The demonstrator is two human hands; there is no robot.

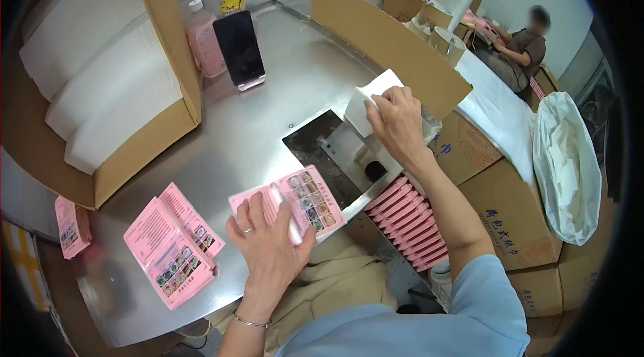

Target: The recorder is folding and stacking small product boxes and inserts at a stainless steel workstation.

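1. Head view: the hands are apart from each other over the metal bench (268, 136).
2. Left hand (265, 236): spread over an unfolded pink printed sleeve (315, 196) at the bench's near edge, fingers touching it; cannot tell whether they grip it.
3. Right hand (396, 119): pinched on a white folded paper stack (357, 115), above the far side of the dark recess (305, 141) in the bench.
4. Left of the sleeve, well apart from the right hand: overlapping pink packets (168, 250).
5. Behind: black phone (239, 48) propped upright, beside a pink bottle (203, 42).
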